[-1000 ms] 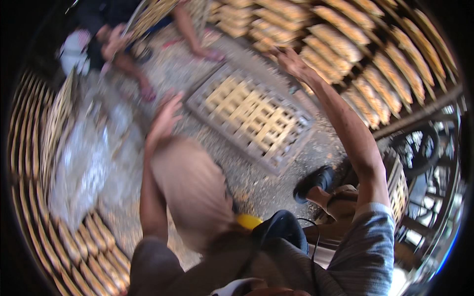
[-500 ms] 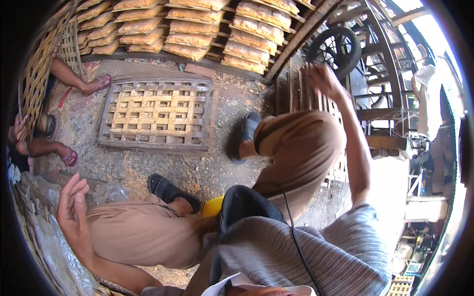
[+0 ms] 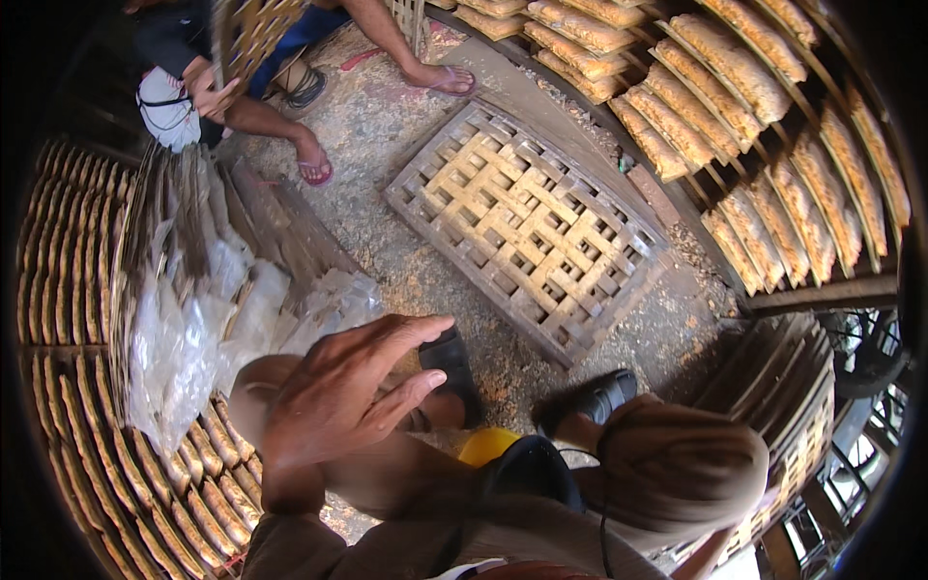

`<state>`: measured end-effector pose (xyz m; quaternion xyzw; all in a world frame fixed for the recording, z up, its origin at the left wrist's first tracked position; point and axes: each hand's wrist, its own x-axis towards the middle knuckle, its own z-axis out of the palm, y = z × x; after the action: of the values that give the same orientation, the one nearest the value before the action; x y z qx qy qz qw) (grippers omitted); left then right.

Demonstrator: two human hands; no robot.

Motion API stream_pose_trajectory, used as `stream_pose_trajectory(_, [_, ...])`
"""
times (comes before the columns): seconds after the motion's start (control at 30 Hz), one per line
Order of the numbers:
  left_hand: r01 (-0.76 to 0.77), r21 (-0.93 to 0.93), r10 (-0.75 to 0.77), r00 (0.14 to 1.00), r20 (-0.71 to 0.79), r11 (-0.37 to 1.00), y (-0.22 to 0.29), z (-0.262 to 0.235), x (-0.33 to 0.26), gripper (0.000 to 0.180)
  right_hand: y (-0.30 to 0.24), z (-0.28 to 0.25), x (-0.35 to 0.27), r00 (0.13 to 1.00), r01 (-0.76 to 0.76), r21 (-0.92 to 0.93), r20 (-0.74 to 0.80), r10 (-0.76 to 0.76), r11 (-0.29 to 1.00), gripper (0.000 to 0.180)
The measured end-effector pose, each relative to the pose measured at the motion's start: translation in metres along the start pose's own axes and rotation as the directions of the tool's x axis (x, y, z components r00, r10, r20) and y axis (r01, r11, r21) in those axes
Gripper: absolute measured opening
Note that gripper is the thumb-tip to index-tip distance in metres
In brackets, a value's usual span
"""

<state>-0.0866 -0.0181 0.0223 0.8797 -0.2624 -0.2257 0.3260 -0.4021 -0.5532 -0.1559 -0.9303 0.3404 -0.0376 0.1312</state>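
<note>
My left hand (image 3: 353, 387) is raised over my left leg, its fingers stretched out and the thumb apart, with nothing in it. Just beyond it are crumpled clear plastic sheets (image 3: 193, 319) draped over the edges of upright boards. My right forearm (image 3: 710, 556) reaches down past my bent right knee, and the fingers of that hand are hidden. Beside that knee leans a stack of woven bamboo trays (image 3: 773, 396). A wood-framed woven bamboo tray (image 3: 527, 217) lies flat on the floor in front of my feet.
At the upper left a co-worker's hand (image 3: 211, 95) holds an upright woven tray (image 3: 253, 39); their sandalled feet are near the floor tray. Racks of crumb-coated slabs (image 3: 735, 72) stand at the upper right, more racked slabs (image 3: 72, 251) at the left. Something yellow (image 3: 486, 446) sits between my legs.
My view has turned, so the floor tray appears farther right and tilted. My left hand has come up nearer the middle. My right arm, raised before, is now down beside my right leg.
</note>
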Motion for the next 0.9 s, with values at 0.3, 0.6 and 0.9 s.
stream_pose_trajectory(0.3, [0.144, 0.211, -0.154, 0.988, 0.027, 0.967, -0.004, 0.047, 0.128, 0.05, -0.047, 0.003, 0.018, 0.991, -0.039, -0.015, 0.128, 0.041, 0.999, 0.045])
stream_pose_trajectory(0.6, [0.166, 0.278, -0.198, 0.976, 0.091, 0.946, 0.01, 0.053, 0.194, 0.049, -0.067, -0.038, 0.02, 0.948, -0.048, -0.067, 0.311, 0.067, 0.997, 0.047])
stream_pose_trajectory(0.9, [0.285, 0.403, -0.341, 0.937, 0.073, 0.87, 0.01, 0.139, 0.164, 0.04, -0.098, -0.083, 0.022, 0.897, -0.001, -0.103, 0.44, 0.047, 0.995, 0.048])
